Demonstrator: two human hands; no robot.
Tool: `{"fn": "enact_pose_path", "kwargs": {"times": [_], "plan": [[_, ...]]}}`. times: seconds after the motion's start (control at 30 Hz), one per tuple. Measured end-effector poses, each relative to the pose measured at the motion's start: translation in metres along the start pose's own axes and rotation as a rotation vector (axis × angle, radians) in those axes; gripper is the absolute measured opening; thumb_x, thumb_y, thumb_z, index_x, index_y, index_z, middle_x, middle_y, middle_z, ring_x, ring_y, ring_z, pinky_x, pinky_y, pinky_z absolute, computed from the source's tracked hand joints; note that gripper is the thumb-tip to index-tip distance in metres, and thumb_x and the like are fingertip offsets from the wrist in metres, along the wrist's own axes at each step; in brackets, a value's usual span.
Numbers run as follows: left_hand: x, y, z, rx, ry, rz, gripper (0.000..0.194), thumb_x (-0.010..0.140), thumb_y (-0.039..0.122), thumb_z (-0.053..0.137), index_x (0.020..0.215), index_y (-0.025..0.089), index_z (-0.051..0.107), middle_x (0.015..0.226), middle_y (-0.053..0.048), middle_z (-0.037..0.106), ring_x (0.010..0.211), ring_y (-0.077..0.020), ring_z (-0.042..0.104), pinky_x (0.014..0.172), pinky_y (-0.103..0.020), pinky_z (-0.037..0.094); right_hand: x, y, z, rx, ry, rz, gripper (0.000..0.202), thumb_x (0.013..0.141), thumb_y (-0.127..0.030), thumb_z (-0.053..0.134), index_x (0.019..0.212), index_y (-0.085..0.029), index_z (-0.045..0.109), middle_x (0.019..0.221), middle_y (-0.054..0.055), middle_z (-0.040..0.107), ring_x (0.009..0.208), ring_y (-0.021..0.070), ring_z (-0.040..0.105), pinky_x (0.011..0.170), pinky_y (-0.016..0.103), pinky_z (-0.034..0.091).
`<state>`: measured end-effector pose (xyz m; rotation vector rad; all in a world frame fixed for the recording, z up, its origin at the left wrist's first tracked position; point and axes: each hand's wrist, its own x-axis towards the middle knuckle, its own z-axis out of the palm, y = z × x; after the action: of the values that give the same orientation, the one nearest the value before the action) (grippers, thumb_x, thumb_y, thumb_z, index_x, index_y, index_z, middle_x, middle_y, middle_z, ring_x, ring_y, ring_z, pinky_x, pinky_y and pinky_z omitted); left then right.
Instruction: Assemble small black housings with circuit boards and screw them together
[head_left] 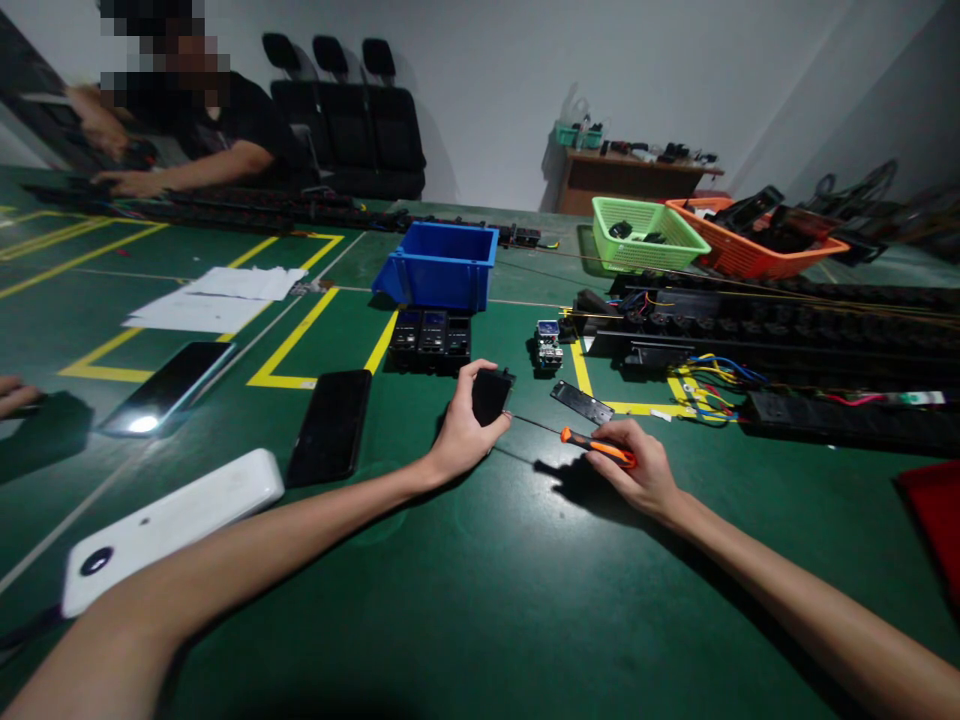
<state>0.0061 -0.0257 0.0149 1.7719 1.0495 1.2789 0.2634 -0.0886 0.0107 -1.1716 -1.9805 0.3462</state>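
Just above the green tabletop, my left hand [466,428] grips a small black plastic housing [491,395] between thumb and fingers. An orange and black screwdriver [600,447] is held in my right hand [637,468], its thin shaft pointing left at the housing's lower right edge. Whether the tip touches a screw is too small to tell. Beyond the screwdriver lies a flat black cover piece [582,402]. A small circuit board module [549,345] with a blue part stands farther back. Several black box-shaped units [430,340] sit in a row behind my left hand.
A blue bin [442,265] stands behind the units. Two phones [330,425] and a white device [172,520] lie left, near papers [217,298]. Long black rail assemblies [720,330] with loose wires occupy the right, before green [649,235] and orange baskets [750,245]. A co-worker [225,130] works at far left.
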Motion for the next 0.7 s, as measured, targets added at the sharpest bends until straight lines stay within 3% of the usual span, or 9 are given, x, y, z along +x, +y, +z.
{"fn": "enact_pose_path", "kwargs": {"times": [0.43,0.7], "plan": [[-0.0003,0.0005,-0.0004,-0.001,-0.008,0.003,0.057,0.074,0.016,0.063,0.125,0.024,0.038,0.108,-0.004,0.05,0.09,-0.0141,0.053,0.08,-0.03,0.046,0.0022,-0.0019,0.0025,-0.048,0.037,-0.125,0.025,0.082,-0.029,0.068,0.099,-0.021,0.051,0.072,0.001,0.065,0.056,0.0141,0.061,0.053,0.025,0.048],[-0.0001,-0.0016,0.0001,0.0,-0.006,-0.005,0.058,0.073,0.015,0.063,0.125,0.024,0.038,0.108,-0.003,0.051,0.093,-0.015,0.053,0.082,-0.03,0.045,0.0037,-0.0014,0.0028,-0.065,0.052,-0.172,0.016,0.082,-0.023,0.065,0.095,-0.021,0.055,0.076,0.002,0.066,0.059,0.0136,0.063,0.054,0.024,0.05]]}}
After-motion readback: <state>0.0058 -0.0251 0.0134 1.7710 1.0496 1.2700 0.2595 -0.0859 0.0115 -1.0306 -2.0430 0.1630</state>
